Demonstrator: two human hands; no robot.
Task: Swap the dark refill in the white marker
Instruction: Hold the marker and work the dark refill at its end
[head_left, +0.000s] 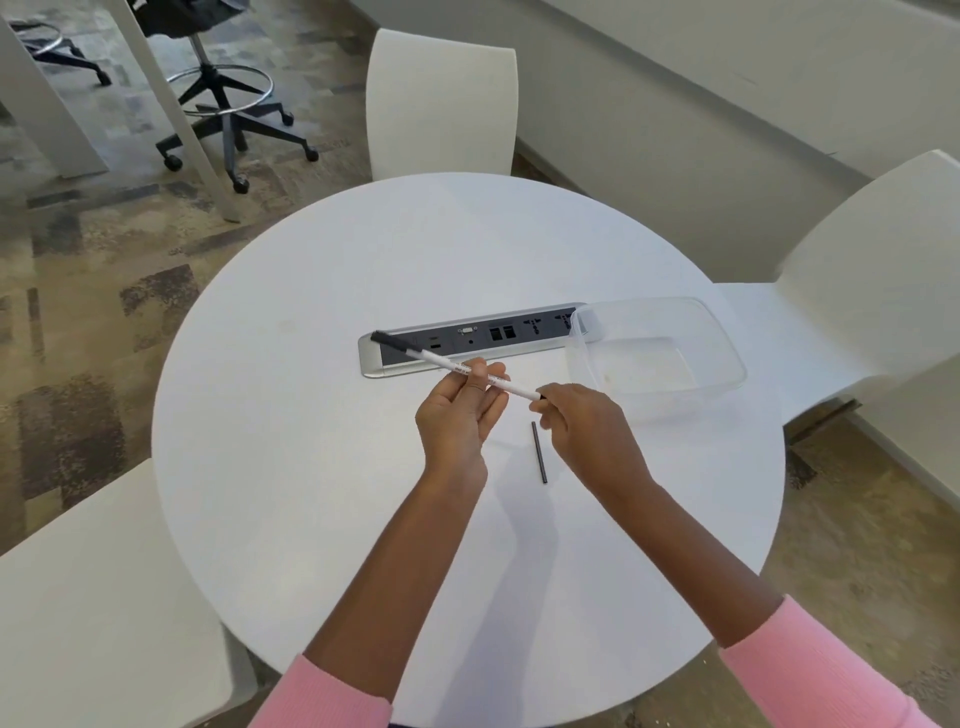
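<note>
The white marker (457, 368) is held in the air above the middle of the round table (311, 467), its black cap pointing toward the far left over the socket strip (467, 335), its rear end pointing toward the person's right. The left hand (457, 410), palm up, has thumb and fingers closed on the barrel near its middle. The right hand (582, 421) is pinched at the marker's rear end, where something dark shows at the fingertips; whether that is an end plug or a refill cannot be told. A dark refill (538, 452) lies loose on the table just below and between the two hands, touching neither. A clear plastic tub (727, 358) sits by the right edge, overlapping the end of the socket strip.

Risks, as judged:
- The loose refill is round and lies on a smooth top; a brush from the right wrist could roll it toward the near edge.
- If old and new refills look alike, they could be confused once both are out.
- A skewed pull or push at the rear end could bend the refill or smear ink on the fingers.

Both forearms reach forward from pink sleeves, wrists raised off the table.
</note>
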